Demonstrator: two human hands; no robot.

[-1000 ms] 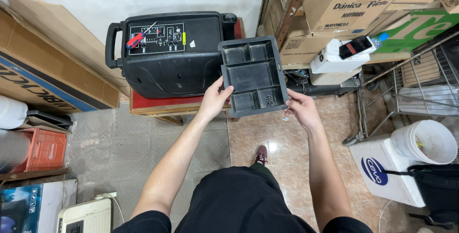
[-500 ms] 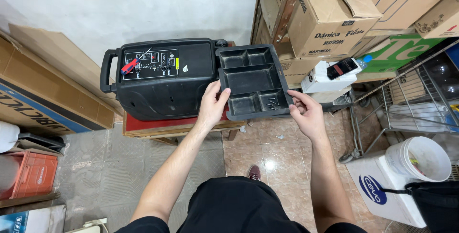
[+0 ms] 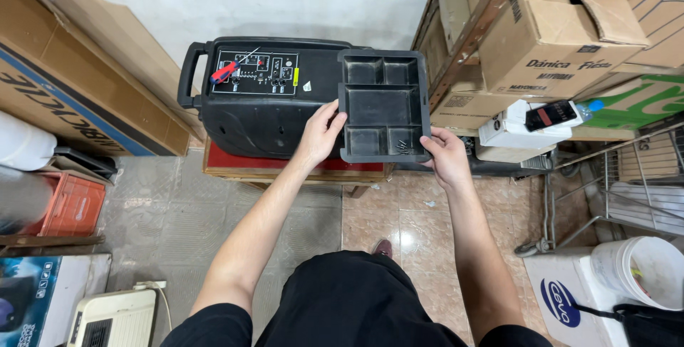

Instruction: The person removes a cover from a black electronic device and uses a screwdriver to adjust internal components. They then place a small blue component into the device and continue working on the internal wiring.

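1. Black plastic all over: a compartment tray (image 3: 385, 105) sat level between both hands, right at the 3 o'clock end of the big black speaker (image 3: 267, 94), probably kept flat so the small screws (image 3: 401, 146) in its 5 o'clock pocket wouldn't spill.
2. Left hand (image 3: 320, 133) had its grip closed on the tray's 9 o'clock edge, thumb on the rim.
3. Right hand (image 3: 445, 158) pinched the 5 o'clock corner, grasping the tray from underneath for support.
4. A red and blue screwdriver (image 3: 229, 69) lay on the speaker's control panel, within easy reach.
5. The speaker lay on its back on a low red-topped stand (image 3: 285, 167), panel facing up, so it was easy to get at.
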